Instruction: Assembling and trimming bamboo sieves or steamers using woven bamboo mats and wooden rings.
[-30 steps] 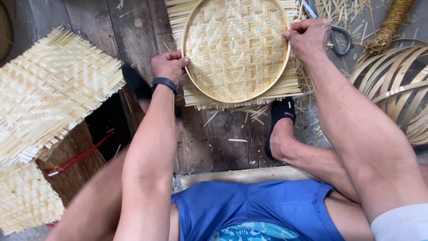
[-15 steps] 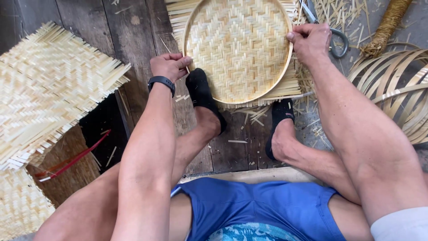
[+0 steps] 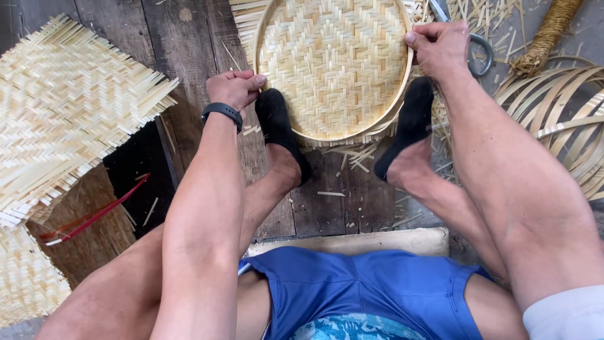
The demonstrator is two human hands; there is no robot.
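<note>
A round woven bamboo tray with a bent hoop rim lies on dark wooden boards in front of me. My left hand, with a black band on the wrist, pinches the tray's left rim. My right hand grips the right rim. Both my feet in black socks press on the tray's near edge, the left foot at its lower left and the right foot at its lower right. Loose strip ends stick out around the rim.
A flat woven bamboo mat lies to the left, another at lower left. Red-handled tool rests on a dark gap. Scissors lie behind my right hand. Curved bamboo strips and a rope bundle sit at right.
Both feet have moved up onto the tray's near edge, first the left, then the right. My hands stay on the rim's two sides.
</note>
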